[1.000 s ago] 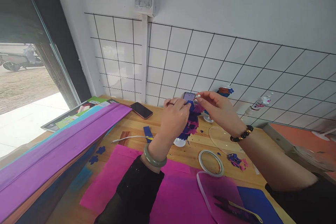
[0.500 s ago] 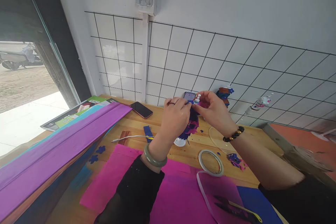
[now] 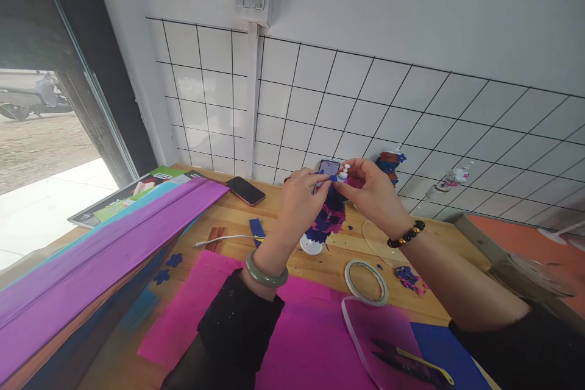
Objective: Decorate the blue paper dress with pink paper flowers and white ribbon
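Note:
Between my hands stands a slim white figure wrapped in ruffled blue and pink paper [image 3: 329, 219], its round white base [image 3: 311, 246] on the table. My left hand [image 3: 300, 198] has thumb and forefinger closed on a narrow blue paper strip [image 3: 333, 178] near the top. Just below the knobbed white tip [image 3: 345, 170], the fingers of my right hand [image 3: 375, 194] are closed around the upper part of the figure. Exactly how the strip lies behind the right fingers is hidden. A lit phone [image 3: 328, 167] leans behind the figure.
Pink paper [image 3: 301, 335] covers the front, with a roll of double-sided tape [image 3: 365, 282] and dark scissors [image 3: 411, 362] on it or by it. Folded purple paper [image 3: 114, 262] lies left, near a dark phone [image 3: 245, 191] and blue paper flowers [image 3: 167, 268]. Paper scraps [image 3: 407, 279] lie right.
My left hand has shifted slightly, its forefinger now stretched along the blue strip toward the tip. The right hand keeps nearly the same hold.

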`<act>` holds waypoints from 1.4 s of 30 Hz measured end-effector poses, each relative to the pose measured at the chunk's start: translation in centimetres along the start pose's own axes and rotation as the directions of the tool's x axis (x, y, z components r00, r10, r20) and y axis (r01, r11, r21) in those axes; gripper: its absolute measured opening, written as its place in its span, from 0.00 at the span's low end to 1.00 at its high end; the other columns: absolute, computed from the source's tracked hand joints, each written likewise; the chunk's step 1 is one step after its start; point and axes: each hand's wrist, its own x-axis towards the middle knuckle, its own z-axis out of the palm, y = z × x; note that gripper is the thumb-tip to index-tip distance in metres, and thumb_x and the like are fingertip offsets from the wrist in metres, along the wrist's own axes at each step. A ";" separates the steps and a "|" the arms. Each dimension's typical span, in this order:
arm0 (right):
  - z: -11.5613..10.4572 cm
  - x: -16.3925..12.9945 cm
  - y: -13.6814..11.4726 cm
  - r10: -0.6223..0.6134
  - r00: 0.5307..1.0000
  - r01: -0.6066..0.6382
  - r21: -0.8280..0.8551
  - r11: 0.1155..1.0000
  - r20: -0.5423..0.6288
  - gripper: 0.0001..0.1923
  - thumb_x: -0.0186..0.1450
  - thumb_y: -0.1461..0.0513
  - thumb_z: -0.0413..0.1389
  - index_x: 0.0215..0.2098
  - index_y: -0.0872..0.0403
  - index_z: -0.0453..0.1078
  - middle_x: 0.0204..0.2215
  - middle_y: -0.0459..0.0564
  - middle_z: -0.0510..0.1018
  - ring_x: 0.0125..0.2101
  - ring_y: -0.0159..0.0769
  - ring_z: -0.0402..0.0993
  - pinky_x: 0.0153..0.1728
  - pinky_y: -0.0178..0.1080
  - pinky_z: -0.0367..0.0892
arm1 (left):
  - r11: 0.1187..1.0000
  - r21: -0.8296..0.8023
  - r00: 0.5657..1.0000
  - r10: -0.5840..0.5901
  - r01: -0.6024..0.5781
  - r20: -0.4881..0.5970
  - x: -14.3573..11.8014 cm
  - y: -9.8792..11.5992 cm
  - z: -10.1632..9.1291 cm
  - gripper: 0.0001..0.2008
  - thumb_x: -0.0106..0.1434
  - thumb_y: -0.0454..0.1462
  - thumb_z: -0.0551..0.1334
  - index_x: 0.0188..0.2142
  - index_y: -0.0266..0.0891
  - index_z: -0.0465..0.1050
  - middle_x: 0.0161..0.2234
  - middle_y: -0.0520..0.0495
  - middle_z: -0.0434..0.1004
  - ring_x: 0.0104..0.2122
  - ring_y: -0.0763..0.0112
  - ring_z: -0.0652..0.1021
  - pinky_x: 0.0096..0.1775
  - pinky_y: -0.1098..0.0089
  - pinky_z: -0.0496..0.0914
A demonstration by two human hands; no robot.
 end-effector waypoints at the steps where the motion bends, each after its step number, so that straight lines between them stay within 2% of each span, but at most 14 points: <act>1: 0.0 0.0 0.0 0.000 1.000 0.000 0.002 1.000 0.005 0.16 0.53 0.61 0.58 0.40 0.54 0.62 0.37 0.50 0.73 0.36 0.36 0.69 0.37 0.40 0.66 | 1.000 -0.018 1.000 -0.021 0.021 -0.003 0.0 0.0 0.0 0.08 0.59 0.36 0.58 0.36 0.41 0.76 0.31 0.49 0.73 0.36 0.72 0.73 0.38 0.69 0.67; 10: 0.0 -0.4 -0.3 -0.023 1.000 0.023 -0.003 1.000 0.004 0.15 0.54 0.62 0.58 0.39 0.54 0.62 0.37 0.50 0.73 0.37 0.35 0.69 0.37 0.39 0.66 | 0.961 -0.183 0.979 -0.203 0.205 0.032 0.1 0.2 0.0 0.07 0.57 0.36 0.60 0.33 0.42 0.76 0.33 0.50 0.77 0.36 0.72 0.74 0.38 0.69 0.68; 16: 0.0 -0.3 -0.3 -0.021 1.000 0.021 -0.014 1.000 0.006 0.17 0.53 0.62 0.58 0.40 0.53 0.62 0.37 0.50 0.73 0.37 0.37 0.69 0.37 0.41 0.66 | 0.904 -0.281 0.946 -0.318 0.321 0.057 0.2 0.4 -0.1 0.06 0.54 0.37 0.61 0.31 0.40 0.77 0.32 0.49 0.78 0.35 0.71 0.75 0.38 0.69 0.68; 22: 0.0 -0.3 -0.3 -0.005 1.000 0.005 -0.017 1.000 -0.001 0.16 0.53 0.62 0.59 0.39 0.53 0.62 0.37 0.50 0.73 0.35 0.36 0.69 0.37 0.41 0.66 | 0.878 -0.346 0.943 -0.312 0.332 0.113 0.3 0.2 -0.2 0.07 0.54 0.35 0.60 0.31 0.40 0.77 0.33 0.48 0.77 0.35 0.71 0.75 0.38 0.70 0.68; 35: 0.1 -0.5 -0.6 -0.019 1.000 0.019 -0.001 1.000 -0.002 0.15 0.53 0.62 0.58 0.38 0.53 0.62 0.36 0.50 0.72 0.34 0.35 0.68 0.35 0.39 0.65 | 0.908 -0.274 0.948 -0.314 0.316 0.053 0.3 0.7 -0.2 0.06 0.54 0.35 0.61 0.30 0.40 0.77 0.33 0.49 0.78 0.35 0.71 0.75 0.39 0.70 0.67; 42: 0.0 -0.5 -0.6 -0.013 1.000 0.013 -0.018 1.000 -0.003 0.15 0.53 0.63 0.58 0.38 0.53 0.62 0.36 0.50 0.73 0.35 0.35 0.69 0.37 0.40 0.65 | 0.903 -0.298 0.950 -0.303 0.309 0.068 0.2 0.5 0.0 0.07 0.55 0.36 0.60 0.31 0.40 0.76 0.33 0.49 0.78 0.36 0.72 0.75 0.37 0.71 0.68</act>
